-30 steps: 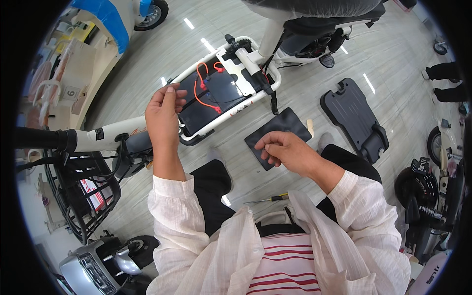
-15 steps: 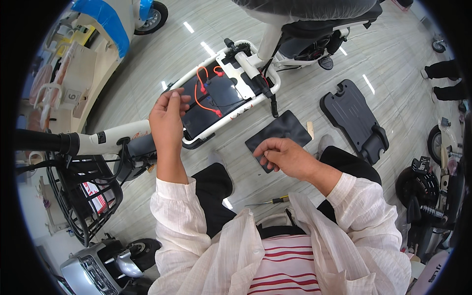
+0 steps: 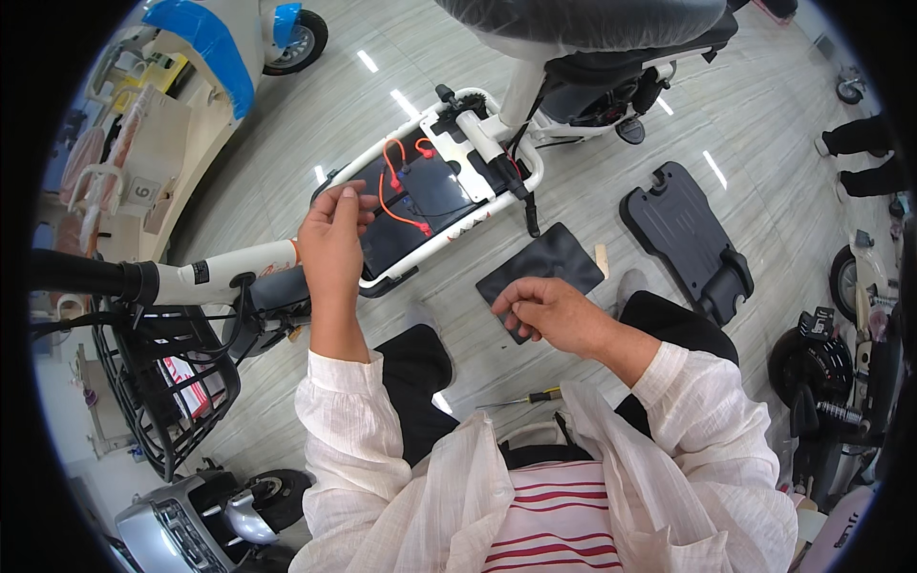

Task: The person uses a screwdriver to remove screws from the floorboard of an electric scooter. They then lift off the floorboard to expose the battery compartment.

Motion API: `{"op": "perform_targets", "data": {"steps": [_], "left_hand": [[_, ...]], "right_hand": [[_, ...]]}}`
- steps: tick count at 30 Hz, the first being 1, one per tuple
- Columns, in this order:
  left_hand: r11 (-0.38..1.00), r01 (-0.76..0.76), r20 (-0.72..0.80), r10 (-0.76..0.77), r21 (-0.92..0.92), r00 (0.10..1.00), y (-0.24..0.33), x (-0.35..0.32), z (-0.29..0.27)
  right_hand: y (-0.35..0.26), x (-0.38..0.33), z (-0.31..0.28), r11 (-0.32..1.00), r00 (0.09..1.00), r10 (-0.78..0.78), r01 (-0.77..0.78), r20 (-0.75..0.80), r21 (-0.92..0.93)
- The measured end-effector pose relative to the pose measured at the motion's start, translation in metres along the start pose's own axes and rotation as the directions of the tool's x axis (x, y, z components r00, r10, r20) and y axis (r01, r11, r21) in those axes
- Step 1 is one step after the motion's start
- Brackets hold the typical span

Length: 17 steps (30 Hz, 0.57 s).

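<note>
My left hand (image 3: 332, 229) hovers over the near-left edge of a white electric bike's frame, its fingers half curled and apart. Nothing shows in it. Below and beyond it, the open floor compartment of the bike holds black batteries (image 3: 387, 237) joined by orange wires (image 3: 390, 196). A white metal bracket (image 3: 458, 158) crosses the compartment's far end. My right hand (image 3: 559, 315) is held above a black flat sheet (image 3: 540, 260) on the floor, fingers loosely bent, with nothing visible in them.
A black plastic cover (image 3: 683, 234) lies on the floor at the right. Close to me is a screwdriver (image 3: 544, 394) with a yellow and black handle. The bike's seat (image 3: 583, 24) rises at the top, its basket (image 3: 172, 382) at the left. Other scooters stand around; another person's legs (image 3: 860, 158) show far right.
Both hands keep nearly the same pose. The view has shifted slightly, so the bike and my left hand sit a little lower and farther right.
</note>
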<state>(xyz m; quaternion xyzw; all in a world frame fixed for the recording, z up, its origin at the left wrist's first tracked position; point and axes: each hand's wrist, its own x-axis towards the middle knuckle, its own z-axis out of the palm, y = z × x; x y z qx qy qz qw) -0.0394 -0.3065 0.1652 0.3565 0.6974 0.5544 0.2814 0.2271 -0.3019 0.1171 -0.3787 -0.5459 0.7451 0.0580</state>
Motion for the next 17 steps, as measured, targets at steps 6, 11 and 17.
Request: {"op": "perform_targets", "data": {"steps": [6, 11, 17], "left_hand": [[1.000, 0.008, -0.013, -0.008, 0.005, 1.000, 0.0012, -0.0020, 0.0021], [1.000, 0.009, -0.013, -0.008, 0.018, 1.000, 0.0010, -0.0019, 0.0016], [1.000, 0.009, 0.010, -0.010, 0.017, 1.000, -0.0005, -0.0013, 0.0010]], "right_hand": [[-0.0006, -0.0013, 0.0003, 1.000, 1.000, 0.019, -0.019, 0.005, -0.007], [-0.0013, -0.0013, 0.0005, 1.000, 1.000, 0.015, -0.015, 0.011, -0.004], [0.0008, 0.0003, 0.0013, 0.999, 1.000, 0.031, -0.031, 0.004, 0.016]]}}
